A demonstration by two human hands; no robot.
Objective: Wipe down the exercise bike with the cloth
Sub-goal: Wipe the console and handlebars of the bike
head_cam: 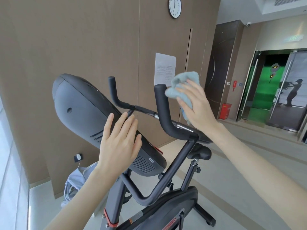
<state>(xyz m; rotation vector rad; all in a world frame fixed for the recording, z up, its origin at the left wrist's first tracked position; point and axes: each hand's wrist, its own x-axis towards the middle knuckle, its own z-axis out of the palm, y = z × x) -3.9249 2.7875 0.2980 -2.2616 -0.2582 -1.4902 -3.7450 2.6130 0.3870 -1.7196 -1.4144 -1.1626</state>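
Brown wall panels [83,39] are seen behind an exercise bike [174,166], which stands on a pale floor [232,180] in the middle of the view. A light blue cloth [184,80] is held bunched under the spread, slightly bent fingers of the right hand [196,107], just beside the tip of the right handlebar horn [163,110]. The thumb is hidden behind the cloth, and contact between cloth and horn cannot be confirmed. The left hand [119,143] is held flat, fingers straight and close together, with nothing gripped, against the lower edge of the bike's tilted black console housing [83,113]. The saddle [201,152] is seen below the right forearm. On the wall, a round clock [174,7] is mounted above a printed sheet [165,68]. A grey bag [74,181] is slumped on the floor near a wall socket [78,157]. Glass doors [282,90] are seen at the far right.
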